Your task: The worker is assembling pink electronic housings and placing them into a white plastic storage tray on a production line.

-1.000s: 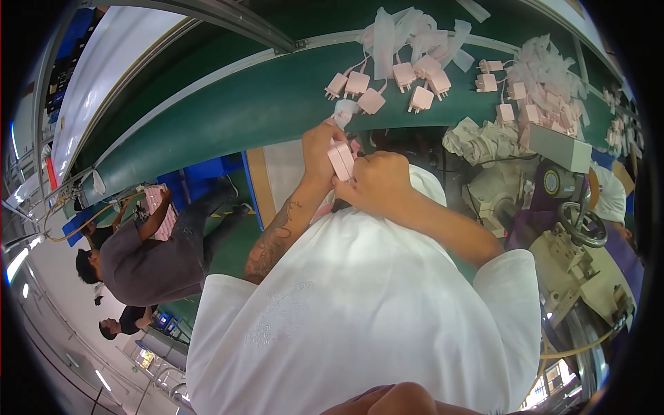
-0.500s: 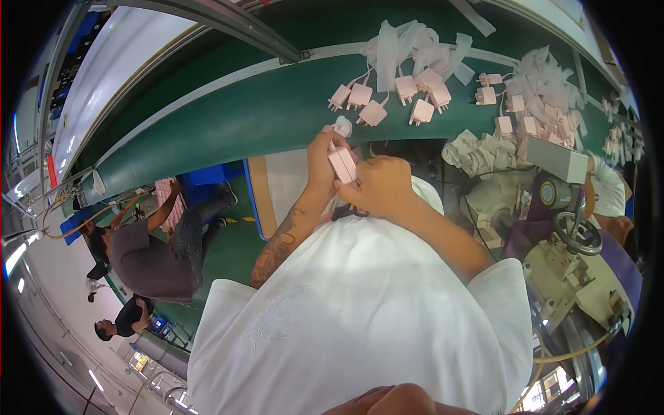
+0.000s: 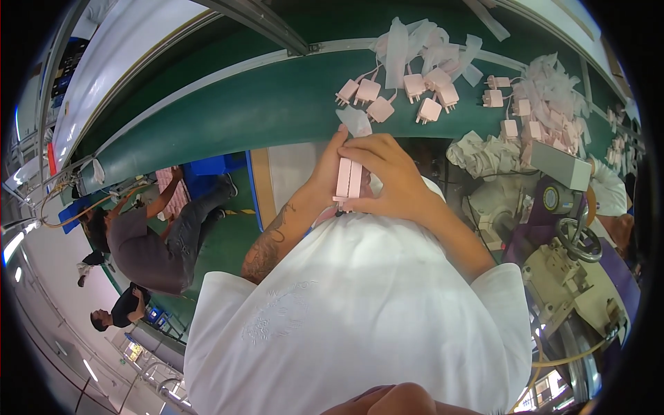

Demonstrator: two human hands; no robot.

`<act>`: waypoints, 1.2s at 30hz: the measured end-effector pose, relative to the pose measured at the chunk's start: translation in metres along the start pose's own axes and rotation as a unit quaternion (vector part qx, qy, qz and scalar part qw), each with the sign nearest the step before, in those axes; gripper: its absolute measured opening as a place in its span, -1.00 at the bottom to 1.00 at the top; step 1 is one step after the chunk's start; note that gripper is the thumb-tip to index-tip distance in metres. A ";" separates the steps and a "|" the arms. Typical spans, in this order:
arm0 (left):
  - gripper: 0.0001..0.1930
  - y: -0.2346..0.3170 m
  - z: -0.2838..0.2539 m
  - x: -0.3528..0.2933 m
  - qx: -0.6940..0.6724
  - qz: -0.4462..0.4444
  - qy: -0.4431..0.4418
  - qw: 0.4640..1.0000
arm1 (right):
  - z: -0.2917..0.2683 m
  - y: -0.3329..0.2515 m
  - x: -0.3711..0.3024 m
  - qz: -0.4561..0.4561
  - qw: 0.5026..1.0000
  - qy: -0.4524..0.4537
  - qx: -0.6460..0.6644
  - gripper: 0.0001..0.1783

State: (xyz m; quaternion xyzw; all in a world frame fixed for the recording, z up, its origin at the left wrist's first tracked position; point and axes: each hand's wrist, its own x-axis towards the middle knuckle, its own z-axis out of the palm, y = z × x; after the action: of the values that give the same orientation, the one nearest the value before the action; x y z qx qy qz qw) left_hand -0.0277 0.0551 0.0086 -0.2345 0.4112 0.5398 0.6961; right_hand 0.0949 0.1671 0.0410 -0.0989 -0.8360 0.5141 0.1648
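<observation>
Both of my hands meet in front of my chest around a small pale pink plug adapter. My right hand wraps it from the right, fingers curled over its top. My left hand supports it from the left and behind, mostly hidden by the adapter and the right hand. A piece of clear film sticks up just above my fingertips. On the green conveyor belt beyond lie several more pink adapters mixed with strips of white film.
A larger heap of pink adapters and film lies further right on the belt. A grey box and a machine with a handwheel stand at right. At left a seated person in grey handles pink parts; another person is behind.
My hands have drawn back from the belt toward my chest with the adapter, now held upright between them. The person at left has shifted and reaches toward a tray of pink parts.
</observation>
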 end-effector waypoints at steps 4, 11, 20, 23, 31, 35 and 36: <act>-0.26 -0.004 0.003 -0.004 0.014 0.001 -0.020 1.000 | 0.001 0.007 -0.006 -0.008 0.999 -0.029 0.024 -0.25; -0.26 -0.012 -0.002 0.000 0.063 0.019 -0.028 0.997 | 0.002 0.011 -0.017 -0.009 0.999 -0.025 0.038 -0.27; -0.29 -0.009 -0.001 -0.002 -0.013 0.048 -0.004 0.999 | 0.003 -0.013 -0.005 0.019 0.999 -0.028 -0.018 -0.26; -0.28 -0.007 -0.016 -0.002 0.013 0.069 -0.016 0.997 | 0.002 -0.022 -0.003 0.019 0.999 -0.024 -0.028 -0.25; -0.31 -0.002 0.003 -0.020 0.005 0.095 -0.009 0.995 | -0.002 -0.037 0.005 -0.001 0.998 -0.037 -0.047 -0.26; -0.32 0.001 -0.024 -0.031 -0.032 0.099 -0.078 0.991 | 0.006 -0.060 0.009 -0.016 0.998 -0.033 -0.046 -0.24; -0.33 0.002 -0.028 -0.034 -0.056 0.097 -0.100 0.989 | 0.005 -0.066 0.011 -0.016 0.998 -0.037 -0.050 -0.24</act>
State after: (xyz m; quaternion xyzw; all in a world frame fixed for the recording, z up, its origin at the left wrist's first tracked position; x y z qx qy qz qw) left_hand -0.0409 0.0152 0.0216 -0.1763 0.3294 0.6477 0.6640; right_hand 0.0834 0.1367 0.0990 -0.0745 -0.8675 0.4723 0.1370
